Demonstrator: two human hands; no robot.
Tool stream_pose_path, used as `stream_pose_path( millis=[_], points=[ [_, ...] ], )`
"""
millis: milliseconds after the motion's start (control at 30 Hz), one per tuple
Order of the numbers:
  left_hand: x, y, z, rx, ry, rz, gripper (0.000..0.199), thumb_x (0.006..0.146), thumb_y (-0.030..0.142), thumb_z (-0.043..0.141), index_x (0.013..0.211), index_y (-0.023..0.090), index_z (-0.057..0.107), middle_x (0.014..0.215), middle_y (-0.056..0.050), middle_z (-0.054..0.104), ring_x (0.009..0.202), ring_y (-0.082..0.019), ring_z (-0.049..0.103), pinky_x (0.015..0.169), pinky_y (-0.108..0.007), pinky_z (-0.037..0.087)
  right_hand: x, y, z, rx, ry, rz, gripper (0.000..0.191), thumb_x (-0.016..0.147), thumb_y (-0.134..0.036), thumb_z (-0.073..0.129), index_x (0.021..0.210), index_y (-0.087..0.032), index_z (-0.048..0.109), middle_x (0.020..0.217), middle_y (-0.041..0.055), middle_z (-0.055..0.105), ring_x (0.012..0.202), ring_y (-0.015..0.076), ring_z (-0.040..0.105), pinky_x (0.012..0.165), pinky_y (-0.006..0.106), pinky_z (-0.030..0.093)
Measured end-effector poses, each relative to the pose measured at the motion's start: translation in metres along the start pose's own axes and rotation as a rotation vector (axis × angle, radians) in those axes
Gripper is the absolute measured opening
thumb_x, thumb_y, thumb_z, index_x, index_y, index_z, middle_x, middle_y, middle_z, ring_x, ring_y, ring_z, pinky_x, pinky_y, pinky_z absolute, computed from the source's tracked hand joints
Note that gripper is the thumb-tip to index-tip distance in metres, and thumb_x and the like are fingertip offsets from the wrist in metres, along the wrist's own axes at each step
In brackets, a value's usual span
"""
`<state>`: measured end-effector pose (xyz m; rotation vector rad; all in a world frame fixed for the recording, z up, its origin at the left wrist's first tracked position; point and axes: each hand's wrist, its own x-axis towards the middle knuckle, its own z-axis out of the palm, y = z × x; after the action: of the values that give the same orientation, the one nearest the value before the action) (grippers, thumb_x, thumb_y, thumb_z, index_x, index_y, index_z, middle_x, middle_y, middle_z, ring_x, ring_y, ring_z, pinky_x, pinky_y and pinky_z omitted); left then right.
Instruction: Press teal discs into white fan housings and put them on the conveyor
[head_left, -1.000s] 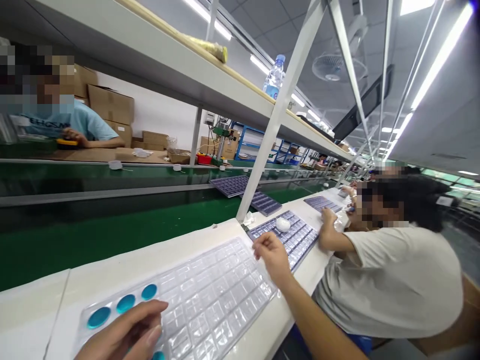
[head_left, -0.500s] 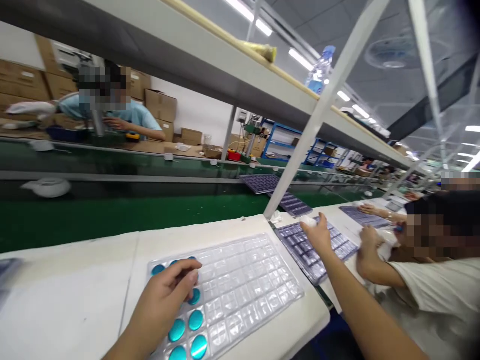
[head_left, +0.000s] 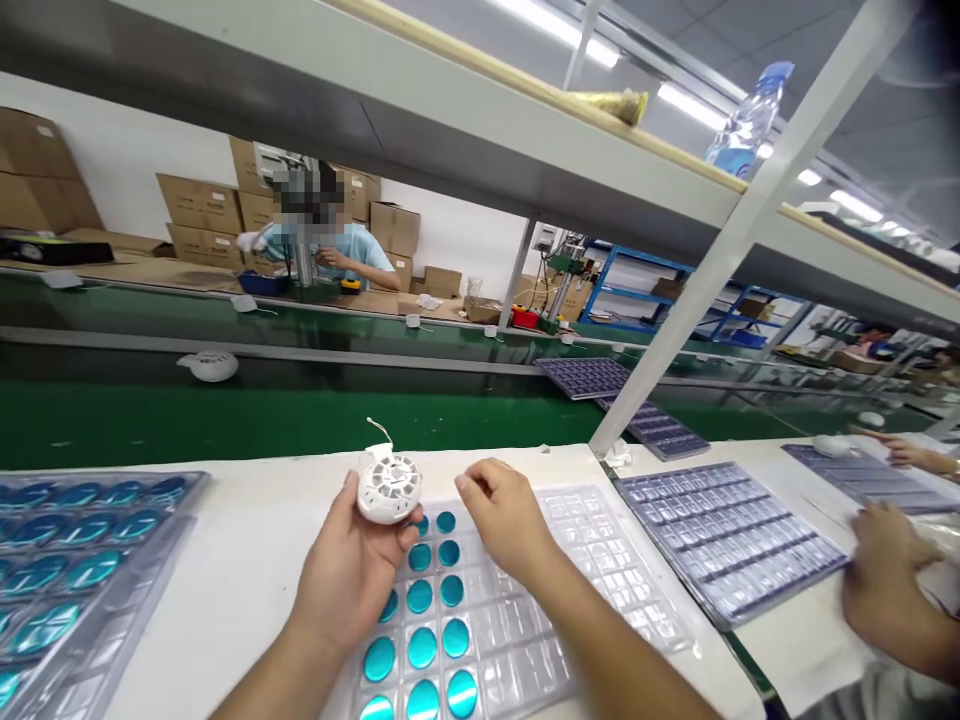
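A round white slotted part [head_left: 390, 488] with a short wire sticking up rests in my left hand [head_left: 349, 570], its fingers curled round the underside. To the right, my right hand [head_left: 499, 510] hovers over a clear compartment tray [head_left: 592, 570], fingers bent towards the thumb; whether something small is between them is hidden. Teal discs [head_left: 421, 647] fill the left columns of that tray, while its right compartments hold none. My left forearm covers part of the tray's left edge.
Stacked trays of teal discs [head_left: 94, 570] lie at the left. Another tray [head_left: 727, 530] sits right, near a co-worker's arm [head_left: 892, 580]. Behind runs a green conveyor [head_left: 300, 420] with a white part [head_left: 211, 366]. A slanted post [head_left: 675, 330] rises at the right; a person sits across.
My left hand has left the discs and now holds the white part, palm up. My right hand has come back from the right-hand tray to the clear tray. The view has turned left.
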<state>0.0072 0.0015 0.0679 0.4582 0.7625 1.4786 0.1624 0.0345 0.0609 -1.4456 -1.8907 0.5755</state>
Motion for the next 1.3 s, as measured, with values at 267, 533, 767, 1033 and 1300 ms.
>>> stream_pose_path(
  millis=[267,533,767,1033,1300],
  points=[
    [0.0,-0.005,-0.003,0.011,0.008,0.027,0.03,0.095,0.043,0.051,0.107,0.018,0.061,0.087,-0.004,0.063,0.066,-0.017,0.061,0.048,-0.024,0.048,0.008,0.022,0.037,-0.116,-0.145,0.113,0.019,0.069,-0.011,0.068,0.065,-0.021,0.051,0.073,0.0073,0.063,0.073,0.0264,0.061,0.065,0.035,0.041],
    [-0.004,-0.012,-0.003,0.13,-0.063,0.002,0.046,0.085,0.042,0.068,0.126,0.022,0.06,0.099,-0.007,0.068,0.084,-0.022,0.065,0.061,-0.029,0.056,-0.01,0.011,-0.019,0.594,-0.2,0.021,0.022,0.092,-0.041,0.056,0.087,-0.024,0.043,0.058,-0.0069,0.053,0.049,0.0113,0.047,0.048,0.021,0.036],
    [-0.006,-0.023,-0.006,0.151,-0.075,-0.061,0.049,0.084,0.044,0.07,0.127,0.024,0.06,0.1,-0.005,0.069,0.078,-0.017,0.064,0.068,-0.03,0.057,-0.028,0.005,-0.011,0.672,-0.159,-0.088,0.006,0.092,-0.025,0.062,0.095,-0.023,0.057,0.071,-0.0032,0.064,0.063,0.0131,0.062,0.058,0.023,0.046],
    [-0.012,-0.022,-0.007,0.187,-0.066,-0.106,0.059,0.082,0.046,0.072,0.135,0.025,0.056,0.102,-0.006,0.069,0.085,-0.022,0.068,0.068,-0.031,0.056,-0.028,-0.001,-0.015,0.429,-0.103,-0.181,0.002,0.092,-0.022,0.057,0.092,-0.023,0.056,0.068,-0.0042,0.065,0.059,0.0121,0.064,0.052,0.02,0.046],
    [-0.019,-0.012,-0.004,0.362,-0.121,-0.103,0.068,0.084,0.052,0.068,0.142,0.025,0.045,0.108,-0.006,0.068,0.091,-0.023,0.066,0.078,-0.032,0.053,-0.027,-0.002,-0.012,0.516,-0.176,0.028,0.03,0.084,-0.026,0.07,0.108,-0.025,0.052,0.067,-0.0087,0.055,0.059,0.0119,0.06,0.056,0.021,0.047]
  ],
)
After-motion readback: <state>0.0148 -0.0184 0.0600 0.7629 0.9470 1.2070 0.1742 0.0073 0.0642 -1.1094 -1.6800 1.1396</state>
